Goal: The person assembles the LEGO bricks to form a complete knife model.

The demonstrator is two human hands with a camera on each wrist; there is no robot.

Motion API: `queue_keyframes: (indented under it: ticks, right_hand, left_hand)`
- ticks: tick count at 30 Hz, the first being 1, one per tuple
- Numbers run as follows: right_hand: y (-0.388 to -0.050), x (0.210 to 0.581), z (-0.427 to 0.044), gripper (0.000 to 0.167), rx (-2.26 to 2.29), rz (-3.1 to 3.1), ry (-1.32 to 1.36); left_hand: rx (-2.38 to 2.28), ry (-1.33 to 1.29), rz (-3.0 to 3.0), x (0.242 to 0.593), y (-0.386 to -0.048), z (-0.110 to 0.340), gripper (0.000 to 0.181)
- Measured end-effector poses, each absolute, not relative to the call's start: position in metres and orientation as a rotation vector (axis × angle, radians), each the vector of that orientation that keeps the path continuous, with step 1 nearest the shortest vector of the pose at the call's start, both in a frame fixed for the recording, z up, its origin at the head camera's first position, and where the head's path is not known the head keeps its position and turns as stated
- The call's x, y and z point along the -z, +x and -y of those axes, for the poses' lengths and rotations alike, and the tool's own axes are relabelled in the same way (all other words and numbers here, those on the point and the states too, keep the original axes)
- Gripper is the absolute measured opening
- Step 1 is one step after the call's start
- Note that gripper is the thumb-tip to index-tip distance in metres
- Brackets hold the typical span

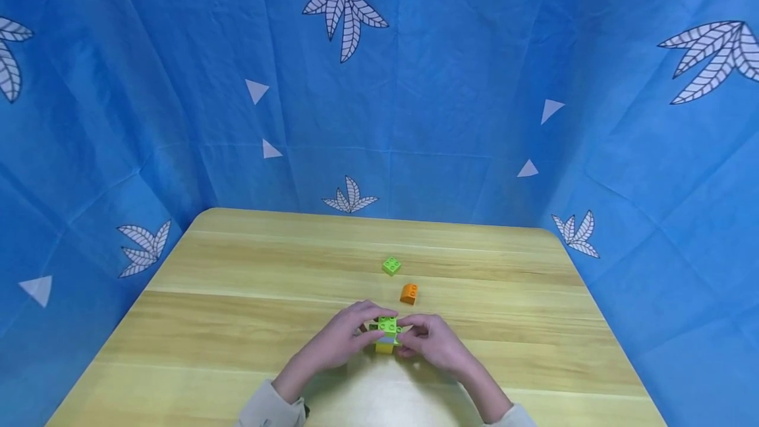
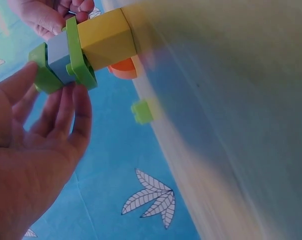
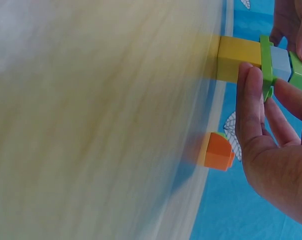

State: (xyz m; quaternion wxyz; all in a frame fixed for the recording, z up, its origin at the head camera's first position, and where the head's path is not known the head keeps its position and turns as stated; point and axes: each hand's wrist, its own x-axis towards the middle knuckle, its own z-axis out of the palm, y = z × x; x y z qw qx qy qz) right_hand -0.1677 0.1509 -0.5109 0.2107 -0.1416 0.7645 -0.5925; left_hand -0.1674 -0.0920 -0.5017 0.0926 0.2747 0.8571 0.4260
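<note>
A small block stack stands on the table between both hands: a yellow block [image 2: 107,39] at the bottom, a thin green plate [image 2: 79,54], a light blue block [image 2: 59,57] and a green block [image 1: 387,325] on top. The left hand [image 1: 340,340] pinches the top green block between thumb and fingers; in the left wrist view its other fingertips touch the green plate's edge. From the other side the right hand [image 1: 435,345] pinches the end of the green plate, its fingers beside the yellow block in the right wrist view.
An orange curved block [image 1: 409,294] lies just beyond the stack. Farther back is a loose green block [image 1: 391,265]. A blue patterned curtain [image 1: 415,117] hangs behind and along both sides of the wooden table [image 1: 249,328].
</note>
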Motion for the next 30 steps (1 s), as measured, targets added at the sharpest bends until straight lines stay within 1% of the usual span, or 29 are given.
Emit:
queue_keyframes:
  ticks: [19, 30]
  right_hand:
    - [-0.166, 0.5098, -0.1502, 0.046, 1.664, -2.105, -0.383]
    - [-0.1665, 0.511, -0.1509, 0.046, 1.663, -2.107, -0.376]
  left_hand:
    - [-1.261, 0.79, -2.574, 0.5003, -0.1643, 0.0904, 0.039]
    - [-1.269, 0.818, -2.579, 0.5023, -0.1642, 0.0899, 0.04]
